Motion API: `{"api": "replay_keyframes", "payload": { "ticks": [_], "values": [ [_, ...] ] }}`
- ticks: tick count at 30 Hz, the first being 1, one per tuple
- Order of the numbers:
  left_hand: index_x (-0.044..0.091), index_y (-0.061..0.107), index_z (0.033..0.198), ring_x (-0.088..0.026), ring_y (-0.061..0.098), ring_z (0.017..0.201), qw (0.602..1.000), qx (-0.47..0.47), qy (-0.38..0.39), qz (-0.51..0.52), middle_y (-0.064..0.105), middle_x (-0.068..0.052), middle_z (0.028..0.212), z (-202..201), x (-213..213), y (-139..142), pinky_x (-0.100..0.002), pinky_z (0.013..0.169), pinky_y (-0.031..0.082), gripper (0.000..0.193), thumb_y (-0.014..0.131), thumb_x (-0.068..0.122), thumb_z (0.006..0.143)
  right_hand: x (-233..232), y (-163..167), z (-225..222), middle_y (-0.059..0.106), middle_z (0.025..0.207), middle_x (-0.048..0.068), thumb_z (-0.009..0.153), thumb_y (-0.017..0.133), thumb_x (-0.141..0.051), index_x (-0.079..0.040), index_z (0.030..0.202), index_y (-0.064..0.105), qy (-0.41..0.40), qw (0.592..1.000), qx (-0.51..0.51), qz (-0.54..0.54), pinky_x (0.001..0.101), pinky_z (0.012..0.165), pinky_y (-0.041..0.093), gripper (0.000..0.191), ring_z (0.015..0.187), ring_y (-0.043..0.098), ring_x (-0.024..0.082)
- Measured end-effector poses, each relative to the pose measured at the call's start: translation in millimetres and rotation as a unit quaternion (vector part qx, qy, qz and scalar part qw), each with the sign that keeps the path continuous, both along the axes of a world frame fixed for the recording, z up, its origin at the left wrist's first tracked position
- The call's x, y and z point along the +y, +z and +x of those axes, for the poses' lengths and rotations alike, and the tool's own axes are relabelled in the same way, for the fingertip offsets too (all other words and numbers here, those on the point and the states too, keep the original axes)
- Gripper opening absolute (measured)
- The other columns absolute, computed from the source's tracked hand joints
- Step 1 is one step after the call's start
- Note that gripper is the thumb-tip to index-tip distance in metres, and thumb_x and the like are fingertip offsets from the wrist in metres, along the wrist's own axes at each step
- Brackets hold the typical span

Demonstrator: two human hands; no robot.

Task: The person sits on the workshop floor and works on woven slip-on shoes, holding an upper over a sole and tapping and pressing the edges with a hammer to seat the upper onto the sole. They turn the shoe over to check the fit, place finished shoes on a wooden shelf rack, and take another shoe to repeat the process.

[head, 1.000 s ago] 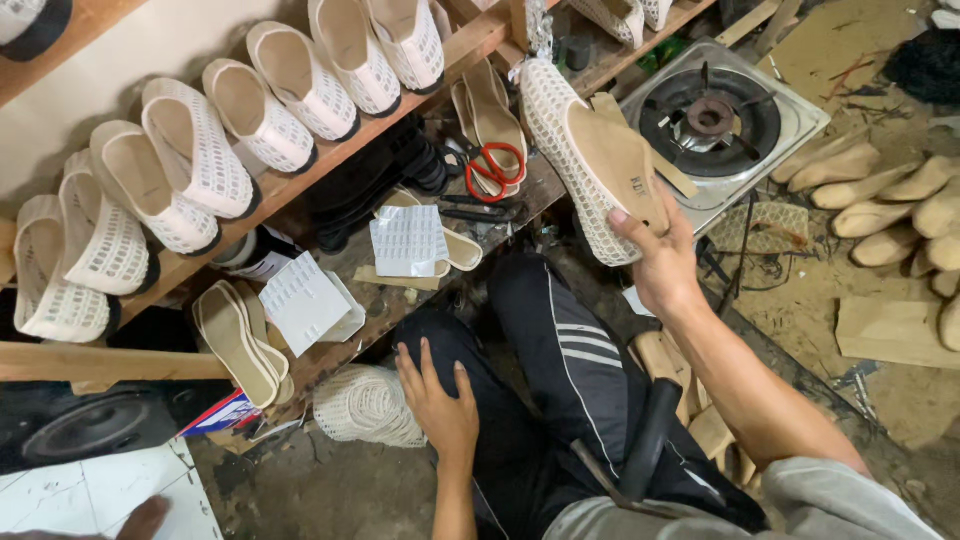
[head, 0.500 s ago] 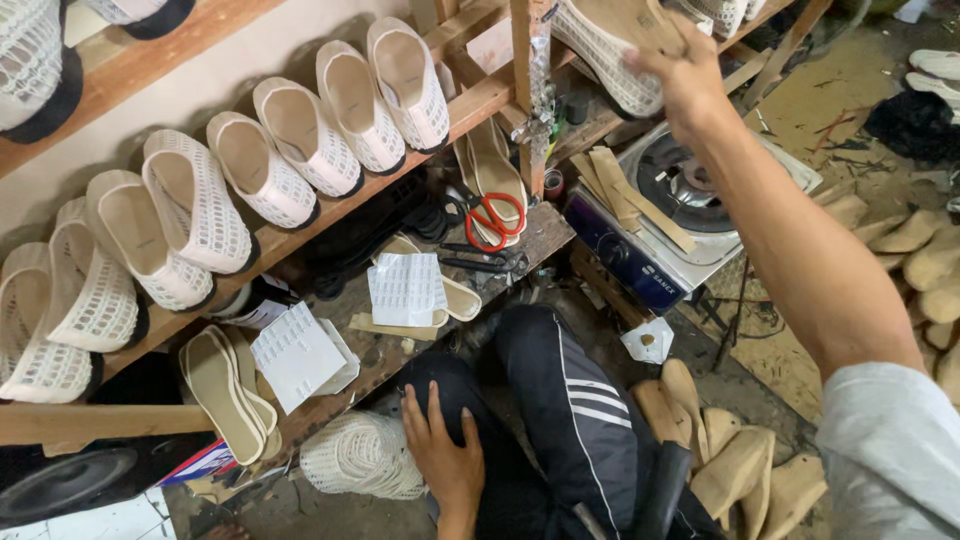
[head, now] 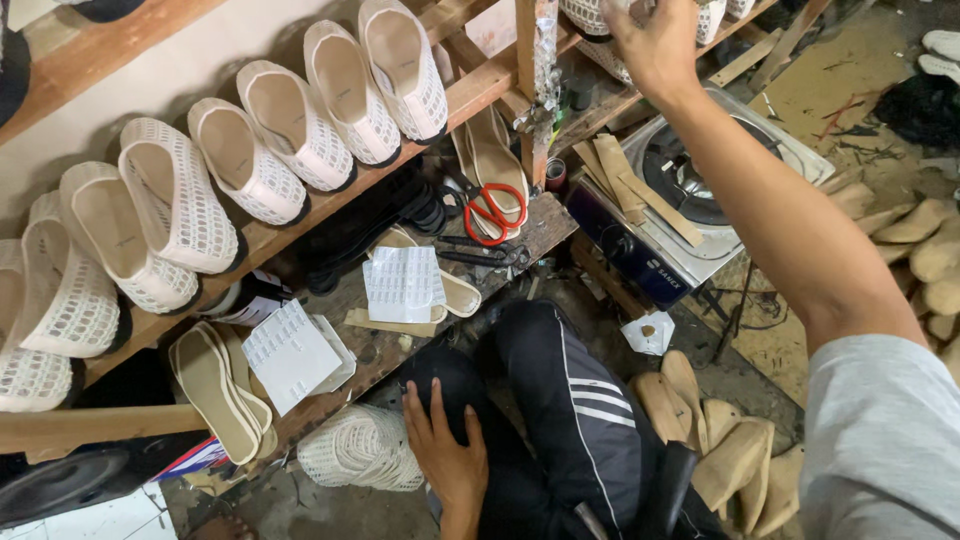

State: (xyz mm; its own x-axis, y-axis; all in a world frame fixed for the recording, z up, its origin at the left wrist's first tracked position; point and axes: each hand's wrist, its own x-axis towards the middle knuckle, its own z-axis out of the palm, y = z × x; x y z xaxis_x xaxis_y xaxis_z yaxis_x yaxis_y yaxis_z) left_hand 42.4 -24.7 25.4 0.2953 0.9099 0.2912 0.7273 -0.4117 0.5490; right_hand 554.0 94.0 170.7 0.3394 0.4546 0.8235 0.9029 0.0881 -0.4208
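Note:
My right hand [head: 655, 40] reaches up to the wooden shelf at the top, its fingers on a white woven shoe [head: 590, 15] that stands there; the grip itself is cut off by the frame edge. My left hand [head: 445, 455] rests flat with fingers apart on my knee in black striped trousers [head: 570, 400]. A row of several white woven shoes [head: 290, 130] leans on the sloping wooden shelf [head: 470, 95] at the left.
Red-handled scissors [head: 495, 210] lie on the lower wooden ledge beside beige insoles [head: 215, 390] and white perforated sheets [head: 403, 283]. A single gas burner [head: 690, 200] stands to the right. Beige shoe lasts [head: 720, 440] lie on the floor. A white mesh bundle [head: 360, 450] sits below the ledge.
My right hand carried the white woven shoe from above the burner up and left to the upper shelf. The view tilted with it. My left hand stayed on my knee.

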Motion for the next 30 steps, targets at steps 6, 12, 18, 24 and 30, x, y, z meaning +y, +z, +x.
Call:
{"api": "replay_keyframes", "payload": {
  "ticks": [6,12,18,24,30],
  "values": [
    [0.009,0.052,0.144,-0.046,0.036,0.146,1.0,-0.005,0.002,0.008,0.038,-0.023,0.159,-4.5,-1.4,-2.6,-0.056,0.114,0.034,0.058,0.067,0.024,0.09,-99.0,17.3,-61.4,0.074,0.119,0.015,0.102,0.062,-0.003,-0.002,0.124,0.069,0.091,0.955,0.201,-0.199,0.0302,0.092,0.057,0.023,0.106,0.075,0.021],
    [0.01,0.05,0.148,-0.05,0.035,0.142,0.998,0.064,-0.011,0.005,0.034,-0.028,0.158,1.9,5.9,0.7,-0.059,0.107,0.037,0.064,0.067,0.031,0.09,-185.2,-19.0,-174.8,0.079,0.085,0.014,0.093,0.07,-0.008,-0.003,0.116,0.075,0.172,0.859,0.339,-0.342,0.0314,0.057,0.057,0.023,0.065,0.069,0.017],
    [0.019,0.057,0.14,-0.048,0.045,0.129,0.996,0.082,0.005,-0.037,0.045,-0.026,0.143,18.7,51.5,5.7,-0.058,0.098,0.044,0.062,0.073,0.04,0.084,-204.4,-77.5,-300.0,0.044,0.143,0.029,0.077,0.079,-0.016,-0.01,0.14,0.058,0.12,0.935,0.122,-0.312,0.0504,0.101,0.045,0.067,0.125,0.049,0.047],
    [0.018,0.062,0.135,-0.044,0.05,0.124,0.998,0.059,0.03,-0.024,0.052,-0.022,0.135,16.7,55.1,-4.0,-0.056,0.098,0.046,0.055,0.073,0.04,0.087,-204.8,-112.0,-322.9,0.021,0.163,0.027,0.08,0.079,-0.022,-0.02,0.147,0.052,0.1,0.93,0.056,-0.349,0.0533,0.113,0.034,0.072,0.143,0.032,0.05],
    [0.016,0.061,0.137,-0.045,0.049,0.126,0.999,0.019,0.038,0.015,0.05,-0.024,0.139,6.4,49.5,-15.8,-0.056,0.098,0.045,0.057,0.073,0.038,0.086,-200.5,-117.4,-324.7,0.029,0.162,0.026,0.078,0.079,-0.022,-0.02,0.145,0.057,0.096,0.936,0.056,-0.334,0.0521,0.114,0.037,0.07,0.141,0.038,0.048]
  ]
}}
